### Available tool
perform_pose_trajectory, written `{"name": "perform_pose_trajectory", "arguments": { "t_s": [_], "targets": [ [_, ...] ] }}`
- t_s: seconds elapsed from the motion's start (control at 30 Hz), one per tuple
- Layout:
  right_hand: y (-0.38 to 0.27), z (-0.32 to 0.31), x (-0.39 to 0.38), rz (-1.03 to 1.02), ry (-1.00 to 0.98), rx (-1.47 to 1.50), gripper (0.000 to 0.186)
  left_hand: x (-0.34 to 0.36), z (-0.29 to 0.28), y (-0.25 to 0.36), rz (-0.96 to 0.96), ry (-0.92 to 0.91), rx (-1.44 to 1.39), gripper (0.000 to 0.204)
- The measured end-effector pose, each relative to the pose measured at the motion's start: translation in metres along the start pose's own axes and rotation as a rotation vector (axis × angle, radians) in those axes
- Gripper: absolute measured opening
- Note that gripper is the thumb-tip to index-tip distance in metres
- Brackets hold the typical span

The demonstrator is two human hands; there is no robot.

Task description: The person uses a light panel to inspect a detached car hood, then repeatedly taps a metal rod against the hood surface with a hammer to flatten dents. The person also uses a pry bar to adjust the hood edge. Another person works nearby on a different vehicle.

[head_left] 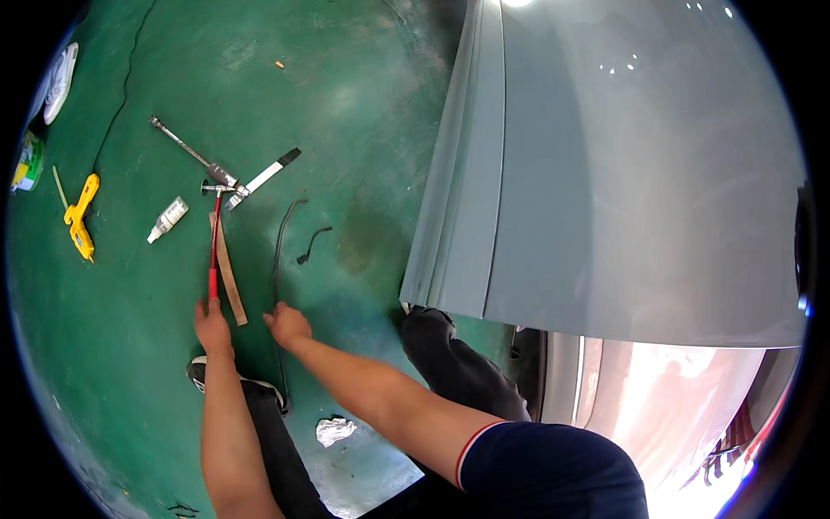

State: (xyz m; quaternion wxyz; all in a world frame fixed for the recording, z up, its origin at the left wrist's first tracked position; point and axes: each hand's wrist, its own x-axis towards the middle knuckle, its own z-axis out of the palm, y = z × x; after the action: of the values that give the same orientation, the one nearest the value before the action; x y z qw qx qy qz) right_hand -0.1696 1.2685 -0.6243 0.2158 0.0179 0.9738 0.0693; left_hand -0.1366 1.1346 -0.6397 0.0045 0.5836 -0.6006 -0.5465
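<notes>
My left hand (pixel 213 329) is closed round the lower end of the red handle of a slim hammer (pixel 213 251), whose metal head points away from me. A flat brown strip (pixel 229 278) lies on the floor just right of that handle. My right hand (pixel 289 327) grips a long thin dark rod (pixel 277 258) with a bent far end; the rod runs from above the hand down toward my foot. Farther right lies a short hooked dark rod (pixel 314 245). Beyond the hammer head are a long metal tool with a thick sleeve (pixel 223 176) and a flat white bar with black ends (pixel 266 178).
A small clear bottle (pixel 168 219) and a yellow glue gun (pixel 80 216) with a cord lie left on the green floor (pixel 363 104). Crumpled foil or paper (pixel 335 430) is near my legs. A large grey car panel (pixel 657 190) fills the right side. Another person's shoe (pixel 60 85) shows far left.
</notes>
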Motion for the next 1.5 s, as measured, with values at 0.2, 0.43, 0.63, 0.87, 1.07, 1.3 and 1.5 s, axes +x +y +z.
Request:
{"name": "perform_pose_trajectory", "arguments": {
  "t_s": [0.2,0.43,0.63,0.87,1.07,1.3,1.5],
  "targets": [
    [0.014,0.014,0.033,0.232,-0.302,0.507,0.038,0.002,0.006,0.003,0.033,0.123,0.14,0.062],
    [0.059,-0.02,0.025,0.017,-0.364,0.543,0.031,0.002,0.016,0.028,0.076,0.347,0.326,0.06],
    [0.113,-0.03,0.022,-0.081,-0.279,0.779,0.027,-0.024,0.046,0.109,0.233,0.362,0.225,0.053],
    [0.219,-0.042,-0.022,-0.349,-0.321,0.704,0.021,-0.17,0.094,0.184,0.297,0.264,0.049,0.056],
    [0.183,-0.19,-0.102,-0.69,-0.417,0.743,0.018,-0.296,-0.034,0.236,0.061,-0.251,-0.763,0.051],
    [0.217,-0.281,-0.145,-0.855,-0.099,0.778,0.021,-0.414,-0.132,0.283,0.598,-0.657,-0.572,0.037],
    [0.249,-0.348,-0.202,-0.888,0.325,0.781,0.026,-0.517,-0.186,0.277,0.756,-0.729,-0.7,0.032]
  ]
}}
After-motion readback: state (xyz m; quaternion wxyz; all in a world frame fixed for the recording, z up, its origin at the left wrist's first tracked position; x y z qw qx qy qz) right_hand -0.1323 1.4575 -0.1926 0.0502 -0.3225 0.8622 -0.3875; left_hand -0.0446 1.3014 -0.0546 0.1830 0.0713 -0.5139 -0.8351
